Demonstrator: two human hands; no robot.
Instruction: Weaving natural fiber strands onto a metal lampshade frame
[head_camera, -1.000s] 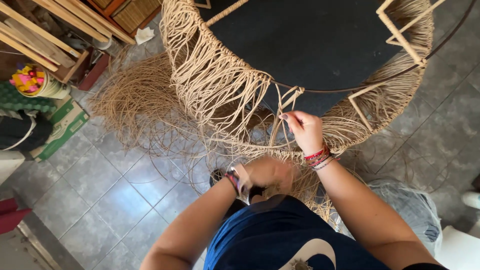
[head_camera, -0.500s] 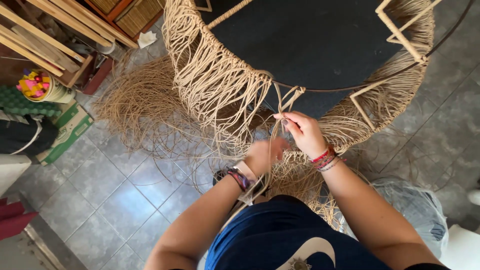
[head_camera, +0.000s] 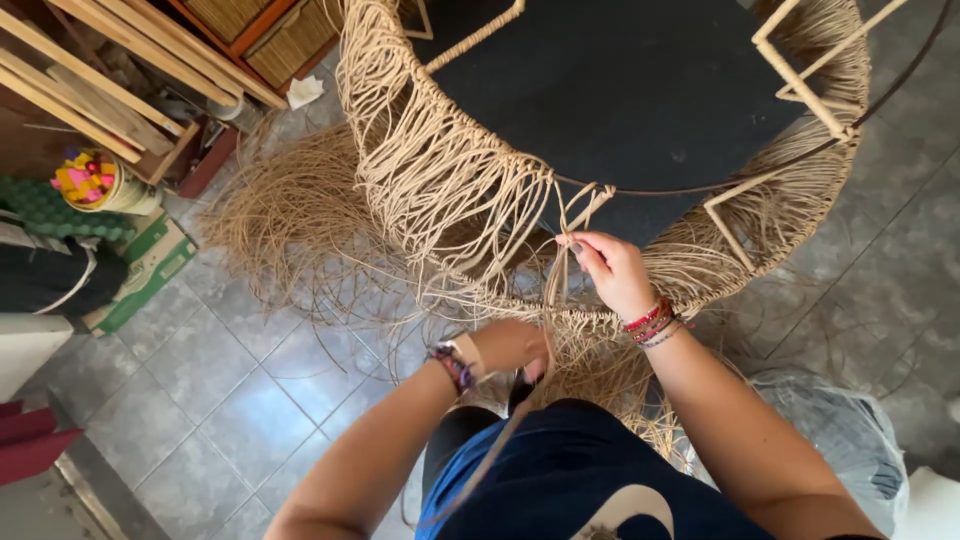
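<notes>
Fingers of right hand (head_camera: 612, 270) pinched on tan cord (head_camera: 562, 262) at the woven frame (head_camera: 440, 180); left hand (head_camera: 510, 348) fingers closed around cord below, pulling taut.

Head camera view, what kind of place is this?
Probably a home wicker-weaving workshop: a half-woven round frame, loose cane strands piled on the tiled floor, and wooden slats stacked beside it.

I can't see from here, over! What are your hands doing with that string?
Right hand pinching tan cord at the frame rim. Left hand gripping the cord lower down. Loose cord pile on floor.
</notes>
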